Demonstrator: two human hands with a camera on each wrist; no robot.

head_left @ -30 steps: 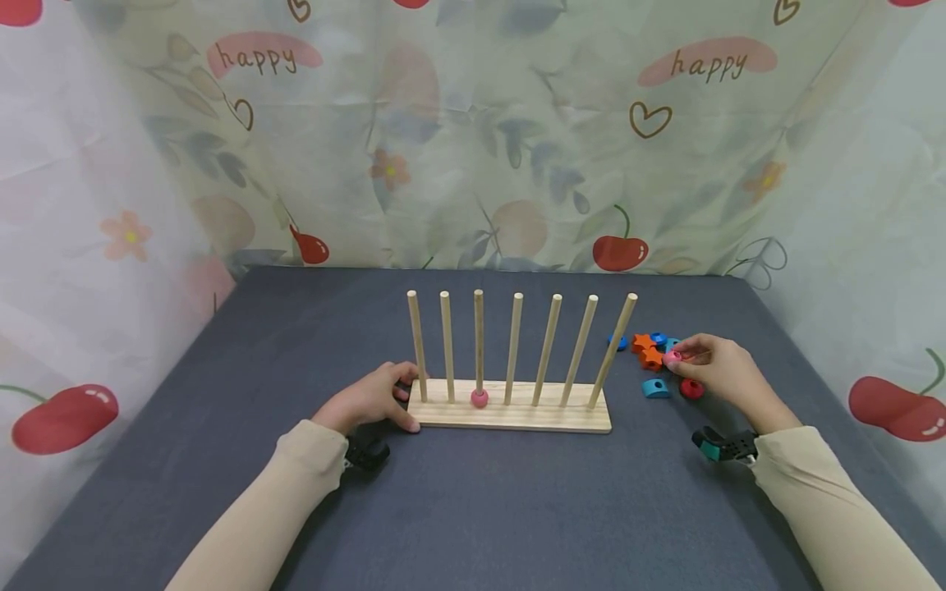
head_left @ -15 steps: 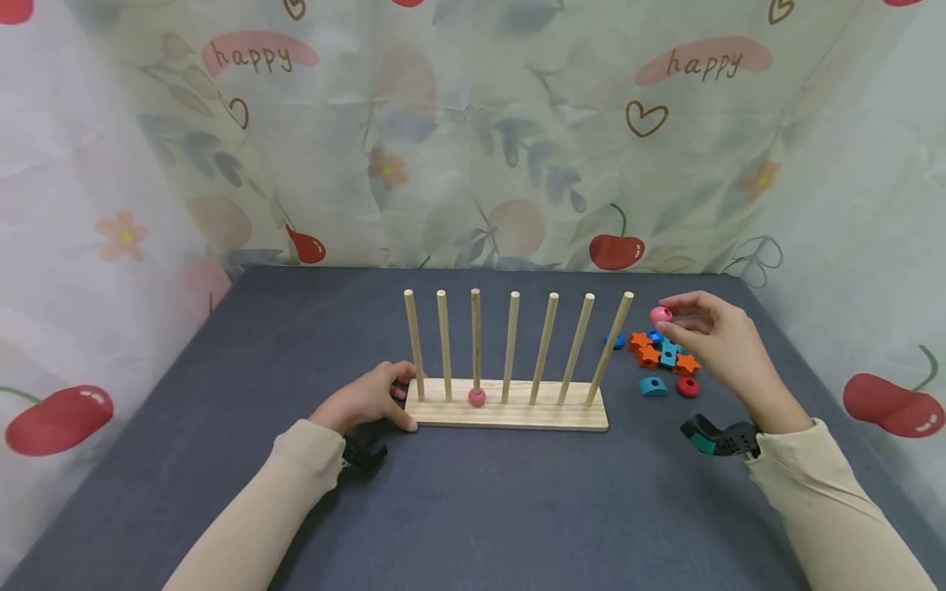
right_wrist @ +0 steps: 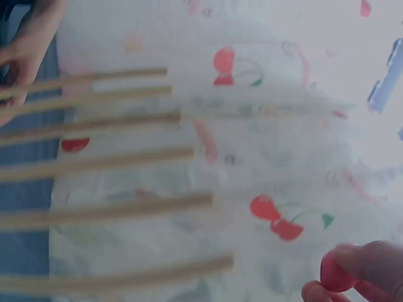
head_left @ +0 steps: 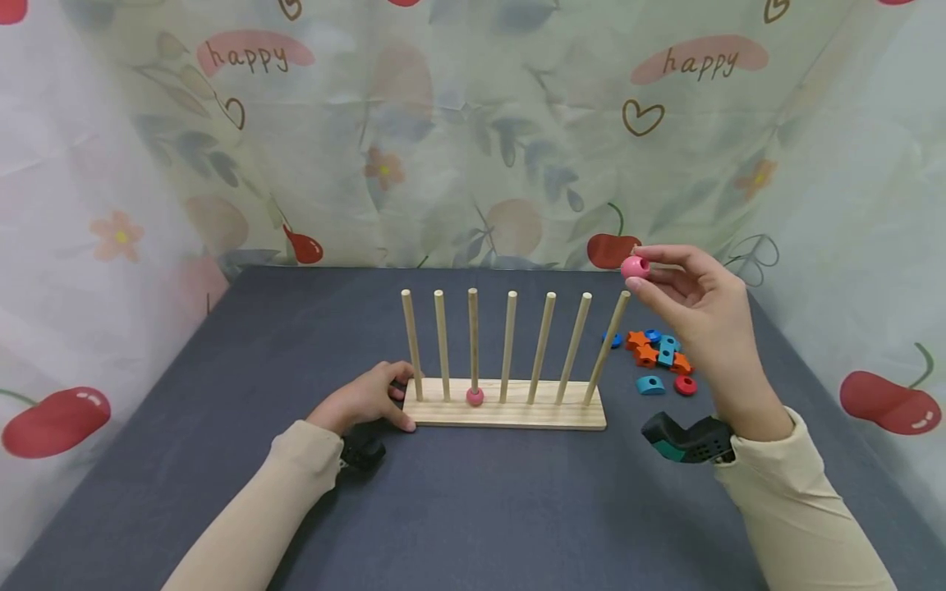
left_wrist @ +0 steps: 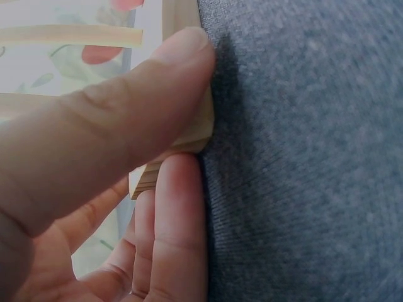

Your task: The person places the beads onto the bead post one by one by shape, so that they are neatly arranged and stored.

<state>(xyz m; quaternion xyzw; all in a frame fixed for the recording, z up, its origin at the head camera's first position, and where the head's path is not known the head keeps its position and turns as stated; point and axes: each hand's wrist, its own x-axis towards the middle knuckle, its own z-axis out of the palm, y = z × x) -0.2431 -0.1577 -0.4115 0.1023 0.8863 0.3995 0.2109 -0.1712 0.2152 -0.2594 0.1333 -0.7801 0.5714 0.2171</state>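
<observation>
Pinching a pink round bead point(head_left: 634, 267) between thumb and fingertips, the right hand point(head_left: 698, 308) hangs in the air just above and right of the top of the rightmost peg point(head_left: 608, 347); the bead's hole faces the pegs, and the remaining fingers curl loosely beneath it. From the right wrist camera the bead point(right_wrist: 337, 272) shows at the lower right, clear of the peg tips.

Gripping the near left corner of the wooden base point(head_left: 510, 410), the left hand point(head_left: 365, 400) has its thumb along the near edge and its fingers curled round the left end; the left wrist camera shows the thumb point(left_wrist: 119, 119) pressed on the corner of the board with a finger below it.

Seven upright pegs stand in a row on the base. A second pink bead point(head_left: 475, 396) sits at the foot of the third peg from the left. On the dark grey tablecloth point(head_left: 473, 509), right of the base and below the raised hand, lies a small heap of loose pieces point(head_left: 659, 351): orange stars, blue shapes, with a blue half-round point(head_left: 650, 385) and a red ring point(head_left: 685, 385) nearer. A curtain point(head_left: 473, 123) printed with cherries hangs at the far side.
</observation>
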